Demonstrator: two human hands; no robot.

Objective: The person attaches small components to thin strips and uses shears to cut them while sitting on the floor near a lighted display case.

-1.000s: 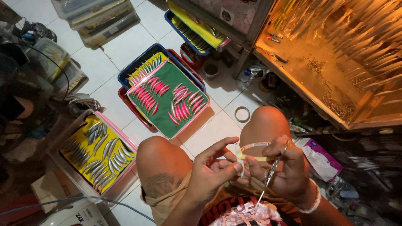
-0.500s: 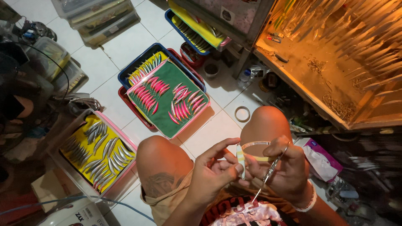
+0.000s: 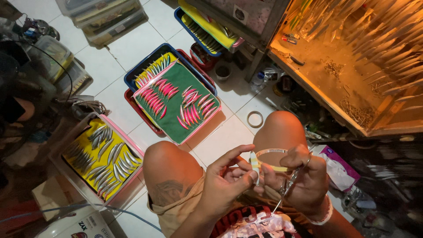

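I sit over a white tiled floor with both hands above my knees. My left hand pinches a small pale fish-shaped lure upright between thumb and fingers. My right hand grips small metal pliers, jaws pointing down toward my lap, close beside the lure. A ring of clear tape rests on my right knee just behind both hands.
A green pad with several pink lures lies on stacked blue and red trays. A pink-rimmed tray with silver lures on yellow sits at left. A tape ring lies on the tiles. A wooden cabinet with hanging lures stands at right.
The hands have stayed together over the knees; the lure has been turned more upright between the left fingers.
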